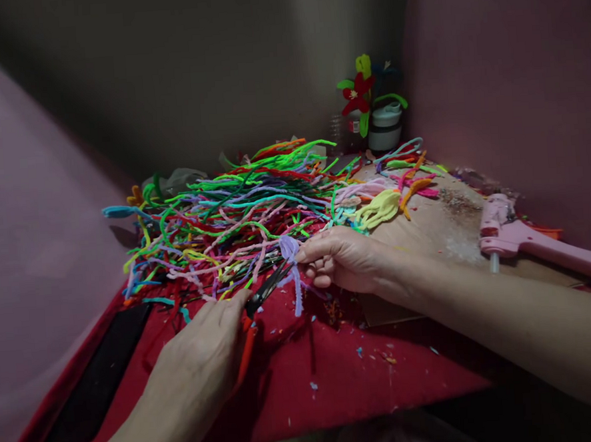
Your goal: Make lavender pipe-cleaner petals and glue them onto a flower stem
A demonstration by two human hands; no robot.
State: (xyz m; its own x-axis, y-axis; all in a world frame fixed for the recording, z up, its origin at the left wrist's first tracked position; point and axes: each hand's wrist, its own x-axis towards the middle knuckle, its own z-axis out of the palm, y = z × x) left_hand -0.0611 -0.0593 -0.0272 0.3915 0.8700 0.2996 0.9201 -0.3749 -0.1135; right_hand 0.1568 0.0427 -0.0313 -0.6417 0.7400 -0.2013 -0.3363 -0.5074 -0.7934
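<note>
My left hand (198, 353) is wrapped round the orange handles of scissors (267, 293), whose dark blades point up and to the right. The blade tips meet a lavender pipe-cleaner piece (290, 251), looped at the top with ends hanging down. My right hand (341, 261) pinches that piece from the right between thumb and forefinger. Just behind both hands lies a large heap of coloured pipe cleaners (254, 197). Whether the blades are closed on the lavender strands is too small to tell.
A black phone-like slab (97, 380) lies on the red cloth (345, 384) at left. A pink glue gun (521, 237) is at right. Pale yellow loops (379, 209), a lidded cup (385, 129) and a red flower (358, 94) stand or lie farther back.
</note>
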